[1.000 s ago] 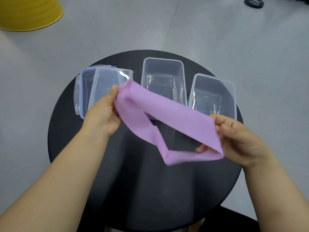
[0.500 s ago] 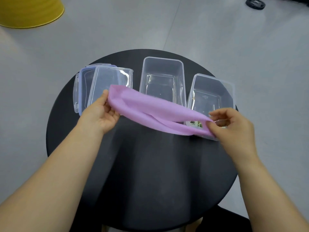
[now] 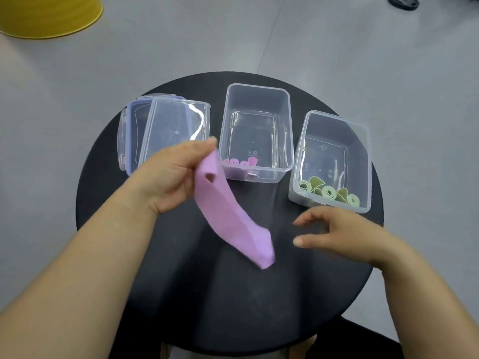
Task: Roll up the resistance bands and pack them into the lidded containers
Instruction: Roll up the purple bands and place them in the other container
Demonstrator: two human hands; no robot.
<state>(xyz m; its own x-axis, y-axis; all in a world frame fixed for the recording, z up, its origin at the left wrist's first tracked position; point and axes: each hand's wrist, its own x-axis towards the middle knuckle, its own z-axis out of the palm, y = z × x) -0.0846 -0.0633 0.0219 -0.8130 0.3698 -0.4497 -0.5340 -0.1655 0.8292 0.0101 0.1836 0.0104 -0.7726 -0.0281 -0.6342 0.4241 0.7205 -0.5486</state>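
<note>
I see my right hand (image 3: 342,233) at lower right, fingers spread and empty, just beside the purple band (image 3: 230,216). That band hangs mid-frame, pinched at its top by my left hand (image 3: 171,177). Farther up the black table (image 3: 233,307) sit two open containers (image 3: 256,130) holding rolled bands (image 3: 329,193), lids (image 3: 166,130) at left.

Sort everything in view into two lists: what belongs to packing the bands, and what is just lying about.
Part of the job:
- purple band, hanging from the left hand
- right hand, open and empty
- middle container with purple rolls
- right container with green rolls
- two lids, stacked at left

Just lying about:
- yellow object
- black disc on the floor
</note>
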